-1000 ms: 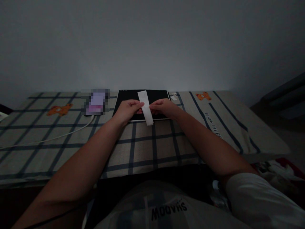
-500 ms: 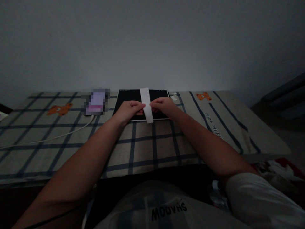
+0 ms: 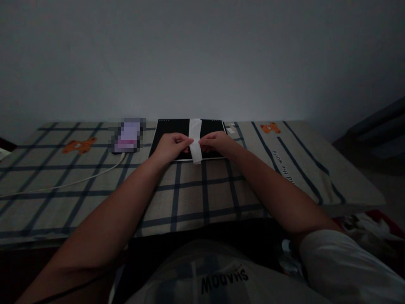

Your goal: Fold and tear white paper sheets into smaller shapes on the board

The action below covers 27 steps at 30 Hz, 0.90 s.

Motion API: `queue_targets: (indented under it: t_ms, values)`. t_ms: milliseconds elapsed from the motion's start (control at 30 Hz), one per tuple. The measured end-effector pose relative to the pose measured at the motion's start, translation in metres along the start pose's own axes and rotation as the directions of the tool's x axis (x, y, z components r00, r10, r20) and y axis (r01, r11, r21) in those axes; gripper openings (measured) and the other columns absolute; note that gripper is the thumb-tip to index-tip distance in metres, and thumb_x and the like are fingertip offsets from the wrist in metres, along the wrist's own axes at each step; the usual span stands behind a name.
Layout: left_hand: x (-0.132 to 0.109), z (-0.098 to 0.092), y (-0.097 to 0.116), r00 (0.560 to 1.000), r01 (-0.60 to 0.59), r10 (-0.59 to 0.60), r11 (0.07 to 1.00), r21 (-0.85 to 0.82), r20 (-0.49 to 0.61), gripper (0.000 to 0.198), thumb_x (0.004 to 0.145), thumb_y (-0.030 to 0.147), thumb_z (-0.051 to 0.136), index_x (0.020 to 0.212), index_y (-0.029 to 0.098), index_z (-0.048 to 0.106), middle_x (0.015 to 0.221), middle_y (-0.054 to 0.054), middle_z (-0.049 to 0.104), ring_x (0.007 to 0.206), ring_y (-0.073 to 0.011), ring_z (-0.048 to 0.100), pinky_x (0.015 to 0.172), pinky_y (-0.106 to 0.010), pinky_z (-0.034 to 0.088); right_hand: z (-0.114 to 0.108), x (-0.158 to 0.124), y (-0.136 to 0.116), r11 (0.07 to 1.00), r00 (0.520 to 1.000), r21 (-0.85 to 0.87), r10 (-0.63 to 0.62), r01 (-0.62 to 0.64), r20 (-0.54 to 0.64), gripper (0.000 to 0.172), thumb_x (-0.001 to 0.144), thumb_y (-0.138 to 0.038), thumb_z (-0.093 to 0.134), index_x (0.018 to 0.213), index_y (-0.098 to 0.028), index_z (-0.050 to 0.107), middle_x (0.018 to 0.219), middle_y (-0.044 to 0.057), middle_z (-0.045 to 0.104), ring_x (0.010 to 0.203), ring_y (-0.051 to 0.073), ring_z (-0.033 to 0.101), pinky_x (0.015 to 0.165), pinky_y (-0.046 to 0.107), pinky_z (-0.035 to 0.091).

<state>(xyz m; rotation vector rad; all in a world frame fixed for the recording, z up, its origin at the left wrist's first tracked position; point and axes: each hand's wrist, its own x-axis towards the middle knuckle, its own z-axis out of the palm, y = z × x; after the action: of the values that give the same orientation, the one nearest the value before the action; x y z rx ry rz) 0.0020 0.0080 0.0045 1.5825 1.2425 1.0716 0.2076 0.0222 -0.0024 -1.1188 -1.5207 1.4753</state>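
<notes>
A white strip, like folded tissue paper (image 3: 196, 126), stands lengthwise between my two hands, above a flat black sheet with a pale border (image 3: 172, 126). My left hand (image 3: 172, 147) pinches the strip's left edge between thumb and forefinger. On the opposite edge, my right hand (image 3: 218, 142) pinches it at about the same height. The strip's lower end hangs slightly past the sheet's front border. My other fingers are curled in, and partly hidden behind the thumbs and the strip.
A checked cloth (image 3: 190, 194) covers the table, which meets a plain wall (image 3: 202, 59). To the left lies a blurred phone (image 3: 128, 135) with a white cable (image 3: 91, 179). A small white scrap (image 3: 231, 130) sits right of the sheet. A clear bottle (image 3: 288, 255) is near my lap.
The strip's upper part has shifted slightly right and now looks creased or folded over near the top. Both hands keep their pinch, nearly in the same place.
</notes>
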Motion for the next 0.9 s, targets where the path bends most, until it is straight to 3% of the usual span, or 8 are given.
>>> queue_targets:
  t_ms: [167,367,700,900]
  values:
    - [0.0017,0.0023,-0.0049,0.997,0.057,-0.064,0.985,-0.161,-0.033,0.029,0.070,0.041,0.085,0.076,0.015,0.075,0.070,-0.003,0.073,0.058,-0.0113,0.062,0.059,-0.023,0.052,0.0009,-0.0008,-0.0031,0.997,0.998,-0.042,-0.063,0.062,-0.023,0.010,0.079,-0.024,0.074,0.075,-0.016,0.074,0.068,0.002,0.070,0.063,0.012,0.061,0.062,0.025,0.051]
    - [0.0058,0.0000,-0.0099,0.980,0.185,-0.158,0.944,-0.273,0.119,0.033,0.063,0.042,0.090,0.076,0.015,0.076,0.071,-0.004,0.073,0.060,-0.0100,0.063,0.062,-0.022,0.056,0.0006,-0.0016,-0.0044,0.998,0.996,-0.009,-0.069,0.068,-0.062,0.008,0.082,-0.019,0.070,0.077,-0.015,0.074,0.068,0.002,0.070,0.063,0.011,0.061,0.063,0.025,0.051]
    - [0.0038,0.0007,-0.0060,0.996,0.087,-0.092,0.982,-0.169,-0.023,0.031,0.066,0.041,0.088,0.071,0.016,0.072,0.067,-0.003,0.072,0.056,-0.0105,0.061,0.059,-0.023,0.053,0.0028,-0.0019,-0.0043,0.996,0.999,0.090,-0.014,0.018,-0.036,0.011,0.079,-0.026,0.078,0.079,-0.015,0.075,0.071,0.003,0.071,0.063,0.011,0.063,0.064,0.025,0.052]
    - [0.0029,0.0016,-0.0059,0.997,0.023,-0.028,0.997,-0.077,-0.070,0.029,0.069,0.041,0.085,0.071,0.016,0.072,0.063,-0.002,0.070,0.056,-0.0118,0.061,0.057,-0.023,0.050,0.0022,-0.0035,-0.0032,0.998,1.000,0.052,0.023,-0.022,-0.008,0.009,0.079,-0.023,0.077,0.077,-0.015,0.075,0.069,0.003,0.072,0.062,0.011,0.063,0.062,0.023,0.051]
